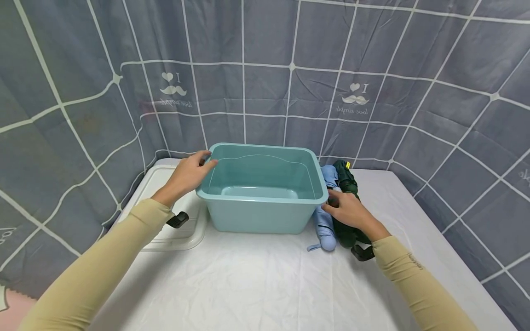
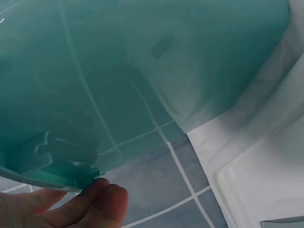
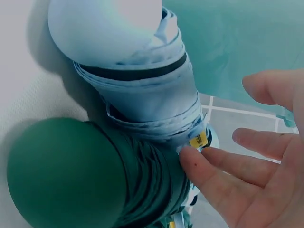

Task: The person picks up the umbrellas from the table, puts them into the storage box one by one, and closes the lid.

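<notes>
A green-blue tub (image 1: 256, 214) stood upright on a white cloth (image 1: 256, 280), open side up, near the far edge of the table and close to a grey curtain (image 1: 265, 92) with white grid lines. The left hand (image 1: 191, 172) gripped the tub's rim by the far left corner, thumb over the inner side and bent fingertips against the outside, so only a small gap remained between them. The right hand (image 1: 352, 211) was by the tub's right side, near the front corner, its fingers loosely spread and nearly straight, thumb well apart from them; it had hold of nothing. One fingertip overlapped the green umbrella (image 1: 345, 234) in the right wrist view, and whether it touched could not be told.

That umbrella lay folded alongside a blue umbrella (image 1: 326, 225), the two side by side and running front to back. The blue one was the nearer to the tub, just beside its right wall, leaving little room there. On the left, a shallow white lid (image 1: 182, 241) lay flat, and the tub's rim overhung its right edge; whether the base also touched it could not be seen. The widest stretch of cloth spread in front of the tub, between the two sleeves (image 1: 99, 266), with another strip right of the umbrellas.
</notes>
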Demonstrator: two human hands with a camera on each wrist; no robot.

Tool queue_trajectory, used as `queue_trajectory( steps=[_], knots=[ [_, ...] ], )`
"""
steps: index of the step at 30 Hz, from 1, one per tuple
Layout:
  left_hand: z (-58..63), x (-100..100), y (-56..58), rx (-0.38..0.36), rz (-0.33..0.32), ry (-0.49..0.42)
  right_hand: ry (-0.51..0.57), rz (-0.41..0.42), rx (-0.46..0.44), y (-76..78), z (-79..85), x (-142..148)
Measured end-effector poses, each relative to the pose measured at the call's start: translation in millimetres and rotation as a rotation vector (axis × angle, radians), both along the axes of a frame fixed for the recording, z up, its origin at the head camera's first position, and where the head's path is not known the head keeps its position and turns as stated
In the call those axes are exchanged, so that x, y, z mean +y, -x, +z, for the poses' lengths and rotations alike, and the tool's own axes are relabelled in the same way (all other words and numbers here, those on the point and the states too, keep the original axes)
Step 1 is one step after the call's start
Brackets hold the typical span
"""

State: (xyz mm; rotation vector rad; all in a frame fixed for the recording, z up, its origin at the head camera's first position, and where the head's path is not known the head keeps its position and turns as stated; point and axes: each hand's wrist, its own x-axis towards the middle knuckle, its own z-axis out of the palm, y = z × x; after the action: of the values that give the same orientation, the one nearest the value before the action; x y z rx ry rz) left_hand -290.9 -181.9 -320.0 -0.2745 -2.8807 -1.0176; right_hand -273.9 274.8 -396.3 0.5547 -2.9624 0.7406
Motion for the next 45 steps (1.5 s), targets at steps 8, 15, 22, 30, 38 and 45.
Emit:
queue_trajectory(
  steps=[8, 15, 22, 30, 38, 45],
  knots=[
    [-4.1, 1.5, 6.3, 0.02, -0.01, 0.058, -0.009, 0.003, 0.003, -1.6, -1.7, -6.5],
    [-2.1, 1.8, 7.8, 0.017, -0.017, 0.088, -0.033, 0.0, -0.06, -5.2, -1.4, -15.5],
    [-3.0, -0.3, 10.9, 0.03, -0.013, 0.101, -0.087, -0.046, -0.097, -5.6, -3.6, -21.3],
    [-3.7, 1.6, 8.6, 0.019, -0.011, 0.09, -0.135, -0.063, -0.098, -5.8, -4.7, -24.9],
    [-3.4, 1.8, 6.0, -0.014, -0.017, 0.081, -0.134, -0.08, -0.086, -8.8, -4.4, -31.7],
    [-5.7, 1.7, 6.3, -0.013, -0.015, 0.085, -0.109, -0.072, -0.088, -10.2, -5.1, -37.9]
  ],
)
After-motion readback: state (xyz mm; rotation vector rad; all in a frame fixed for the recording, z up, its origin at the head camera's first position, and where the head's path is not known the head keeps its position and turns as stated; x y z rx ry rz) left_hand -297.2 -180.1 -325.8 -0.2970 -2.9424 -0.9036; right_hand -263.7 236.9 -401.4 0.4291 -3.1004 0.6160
